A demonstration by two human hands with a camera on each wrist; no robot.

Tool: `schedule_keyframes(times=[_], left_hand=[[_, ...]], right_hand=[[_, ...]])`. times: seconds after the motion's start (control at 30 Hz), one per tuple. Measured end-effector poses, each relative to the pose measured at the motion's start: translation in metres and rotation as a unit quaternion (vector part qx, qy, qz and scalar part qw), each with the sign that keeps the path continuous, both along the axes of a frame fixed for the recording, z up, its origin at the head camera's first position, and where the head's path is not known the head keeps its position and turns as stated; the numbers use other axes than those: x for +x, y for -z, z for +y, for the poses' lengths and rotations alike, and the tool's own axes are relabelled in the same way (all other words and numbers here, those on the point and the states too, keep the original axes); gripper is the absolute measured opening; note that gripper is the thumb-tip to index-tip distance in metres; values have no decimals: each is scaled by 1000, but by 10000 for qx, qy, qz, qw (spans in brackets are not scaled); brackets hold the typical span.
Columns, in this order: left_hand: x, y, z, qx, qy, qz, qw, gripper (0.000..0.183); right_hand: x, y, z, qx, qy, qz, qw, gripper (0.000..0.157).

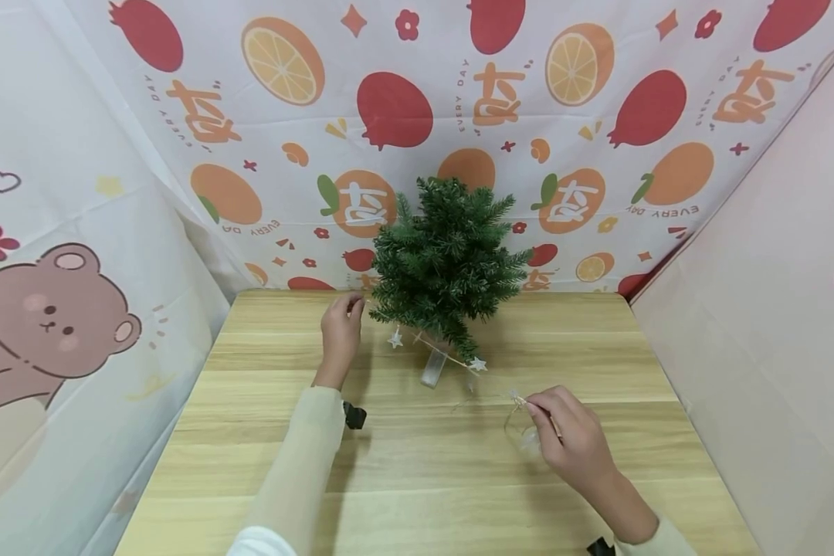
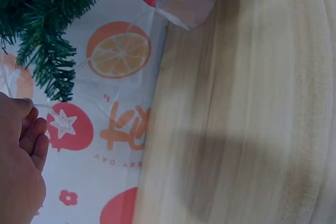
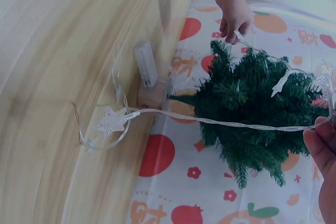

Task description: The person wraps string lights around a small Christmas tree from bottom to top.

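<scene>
A small green artificial Christmas tree [image 1: 452, 255] stands at the back of the wooden table. My left hand [image 1: 340, 336] is at the tree's left side, its thumb and finger pinching the thin clear wire of a star string light; a star [image 2: 64, 124] dangles just past the fingertips in the left wrist view. To the tree's front right, my right hand [image 1: 573, 436] pinches another stretch of the string light [image 3: 231, 124]. One star [image 3: 110, 123] hangs from that wire. More stars [image 1: 478, 364] show low at the front of the tree.
A clear battery box [image 1: 434, 368] lies at the foot of the tree, beside its base [image 3: 152, 95]. Right behind the tree hangs a fruit-print cloth [image 1: 389, 108]. A bear-print cloth [image 1: 76, 324] closes off the left, and a pale cloth [image 1: 771, 309] the right.
</scene>
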State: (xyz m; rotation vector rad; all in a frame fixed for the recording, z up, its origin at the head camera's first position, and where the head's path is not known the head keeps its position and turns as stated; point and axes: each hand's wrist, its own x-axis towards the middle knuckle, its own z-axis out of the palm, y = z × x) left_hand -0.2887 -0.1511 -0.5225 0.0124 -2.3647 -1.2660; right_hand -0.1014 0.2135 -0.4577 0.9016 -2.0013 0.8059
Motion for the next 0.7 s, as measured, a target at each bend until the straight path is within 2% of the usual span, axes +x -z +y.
schedule_keyframes(times=[0.3,0.5,0.7], left_hand=[[4,-10,9,271,41,95,9996,22],[9,-10,13,51,137,325,9994,17],[15,-5,14,-237,220,629,9975,13]], right_hand=[[-2,-8,12,-191,192,174,9995,35],[-2,-10,22,-271,357,211,9988,37],[1,-6,31,-274,577,35,9980,39]])
